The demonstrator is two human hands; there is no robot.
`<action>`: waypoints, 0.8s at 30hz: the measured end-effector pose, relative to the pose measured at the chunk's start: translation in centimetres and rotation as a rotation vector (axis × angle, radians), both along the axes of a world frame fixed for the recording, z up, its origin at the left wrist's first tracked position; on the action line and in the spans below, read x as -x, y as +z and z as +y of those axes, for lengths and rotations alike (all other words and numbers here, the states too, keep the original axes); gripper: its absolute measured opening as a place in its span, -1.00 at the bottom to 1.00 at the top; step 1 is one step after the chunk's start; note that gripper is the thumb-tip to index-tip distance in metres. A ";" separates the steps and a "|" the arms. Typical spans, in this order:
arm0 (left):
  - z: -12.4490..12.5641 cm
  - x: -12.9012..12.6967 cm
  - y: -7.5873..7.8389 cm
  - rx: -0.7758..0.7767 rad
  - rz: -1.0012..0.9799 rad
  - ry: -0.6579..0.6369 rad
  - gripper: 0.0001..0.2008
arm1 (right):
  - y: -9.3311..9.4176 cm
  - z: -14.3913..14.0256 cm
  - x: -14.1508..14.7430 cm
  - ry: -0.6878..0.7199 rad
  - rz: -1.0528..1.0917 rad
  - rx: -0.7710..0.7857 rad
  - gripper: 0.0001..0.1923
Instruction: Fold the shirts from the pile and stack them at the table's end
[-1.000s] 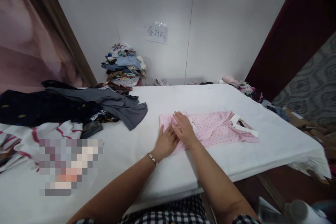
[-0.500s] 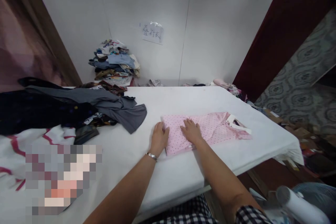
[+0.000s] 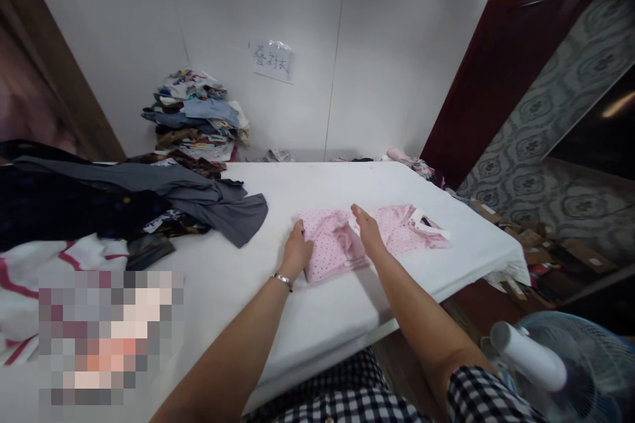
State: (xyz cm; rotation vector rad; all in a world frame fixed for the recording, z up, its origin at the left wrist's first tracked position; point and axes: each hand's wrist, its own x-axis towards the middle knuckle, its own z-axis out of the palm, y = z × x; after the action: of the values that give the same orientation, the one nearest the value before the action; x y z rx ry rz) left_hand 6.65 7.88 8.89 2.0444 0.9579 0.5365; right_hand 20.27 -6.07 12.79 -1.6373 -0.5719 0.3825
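A pink shirt with small dark dots lies folded into a long strip on the white-covered table. Its white-trimmed collar points to the right. My left hand, with a silver bracelet at the wrist, has its fingers curled over the shirt's left end and its thumb on the near side. Stretched out straight and turned on edge, my right hand stands across the middle of the shirt. The cloth is bunched up just to the left of that hand.
A grey garment and dark clothes are heaped at the left, with a red-and-white striped cloth in front. A tall clothes stack stands against the back wall. Below the table at the right is a fan.
My right hand has turned from lying flat on the shirt to standing on edge, and the cloth beside it has bunched up. My left hand stays at the left end. The view has shifted right.
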 end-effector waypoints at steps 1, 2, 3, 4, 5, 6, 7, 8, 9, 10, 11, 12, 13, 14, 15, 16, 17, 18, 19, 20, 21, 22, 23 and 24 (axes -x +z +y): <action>0.2 0.2 0.4 0.019 -0.027 0.022 -0.29 | 0.0 0.2 0.8 0.039 -0.006 -0.008 -0.33; 0.5 0.6 0.9 0.027 -0.054 0.050 -0.29 | -0.1 0.4 1.6 0.078 -0.022 -0.015 -0.35; 0.9 1.1 1.4 0.023 -0.079 0.085 -0.29 | -0.3 0.6 2.4 0.109 -0.048 -0.021 -0.38; 1.4 1.8 1.9 0.008 -0.101 0.123 -0.29 | -0.5 0.9 3.1 0.125 -0.082 -0.022 -0.40; 2.0 2.5 2.2 -0.010 -0.114 0.164 -0.29 | -0.8 1.0 3.8 0.126 -0.122 -0.015 -0.43; 2.6 3.3 2.3 -0.026 -0.117 0.204 -0.29 | -1.1 1.1 4.4 0.118 -0.166 0.007 -0.46; 3.2 4.0 2.3 -0.032 -0.111 0.238 -0.28 | -1.4 1.2 5.0 0.112 -0.215 0.045 -0.50; 3.8 4.7 2.1 -0.023 -0.098 0.264 -0.27 | -1.8 1.3 5.6 0.115 -0.275 0.093 -0.53; 4.2 5.2 1.7 0.000 -0.083 0.279 -0.26 | -2.1 1.3 6.3 0.129 -0.347 0.145 -0.55; 4.6 5.6 1.3 0.032 -0.070 0.283 -0.25 | -2.5 1.4 6.9 0.149 -0.433 0.196 -0.57; 4.9 5.9 0.9 0.067 -0.062 0.280 -0.25 | -2.7 1.4 7.5 0.171 -0.527 0.243 -0.57; 5.1 6.1 0.5 0.093 -0.059 0.274 -0.25 | -3.0 1.5 8.1 0.190 -0.623 0.286 -0.56; 5.1 6.2 0.2 0.107 -0.059 0.272 -0.25 | -3.2 1.6 8.5 0.207 -0.712 0.326 -0.56; 5.1 6.2 0.0 0.109 -0.058 0.273 -0.25 | -3.3 1.6 8.7 0.224 -0.787 0.368 -0.59; 5.1 6.1 0.0 0.104 -0.057 0.276 -0.26 | -3.4 1.6 8.7 0.243 -0.847 0.414 -0.65; 5.0 6.1 0.0 0.099 -0.055 0.281 -0.26 | -3.5 1.6 8.6 0.261 -0.889 0.462 -0.73; 4.9 6.1 0.1 0.098 -0.052 0.284 -0.27 | -3.6 1.4 8.3 0.273 -0.914 0.507 -0.77; 4.8 6.0 0.2 0.099 -0.046 0.286 -0.27 | -3.7 1.1 8.0 0.278 -0.925 0.544 -0.76; 4.7 6.0 0.3 0.101 -0.040 0.288 -0.27 | -3.8 0.7 7.6 0.278 -0.926 0.569 -0.73; 4.7 6.0 0.4 0.102 -0.034 0.289 -0.27 | -3.9 0.1 7.2 0.278 -0.920 0.582 -0.72; 4.7 6.0 0.4 0.100 -0.029 0.290 -0.28 | -4.0 -0.4 6.9 0.281 -0.907 0.584 -0.73; 4.8 5.9 0.4 0.095 -0.025 0.290 -0.28 | -4.0 -0.9 6.7 0.283 -0.888 0.575 -0.74; 4.8 5.9 0.4 0.089 -0.022 0.289 -0.29 | -4.0 -1.2 6.6 0.282 -0.864 0.555 -0.74; 4.8 5.9 0.3 0.085 -0.018 0.288 -0.29 | -4.0 -1.4 6.5 0.277 -0.832 0.520 -0.75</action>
State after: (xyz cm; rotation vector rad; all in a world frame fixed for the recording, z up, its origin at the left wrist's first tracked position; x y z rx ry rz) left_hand 0.73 12.72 9.23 1.8344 1.2528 0.6520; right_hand 13.72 -7.51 8.78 -2.2174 -1.4219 0.0182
